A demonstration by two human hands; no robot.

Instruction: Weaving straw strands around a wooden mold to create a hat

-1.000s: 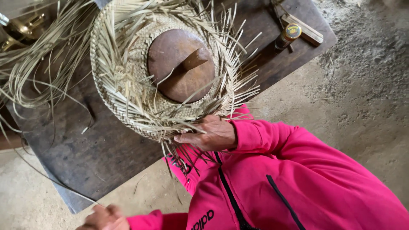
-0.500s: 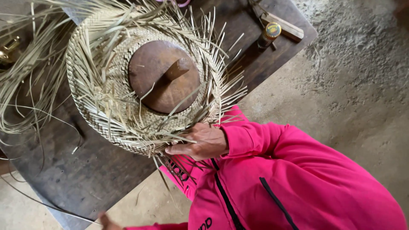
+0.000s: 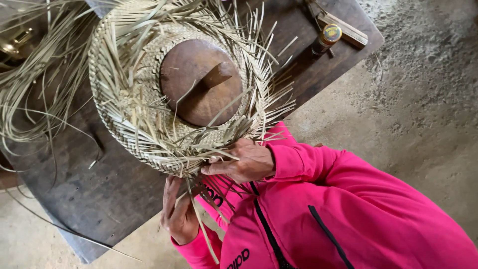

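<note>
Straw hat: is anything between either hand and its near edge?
Nothing visible. The right hand already rests on the straw hat at its near edge, fingers among the loose straw ends. The left hand is just below that edge, touching hanging strands.

loose strands (left) crowding hat

A rough weaving workshop: worn wooden table, loose straw strands, dirt floor.
</note>
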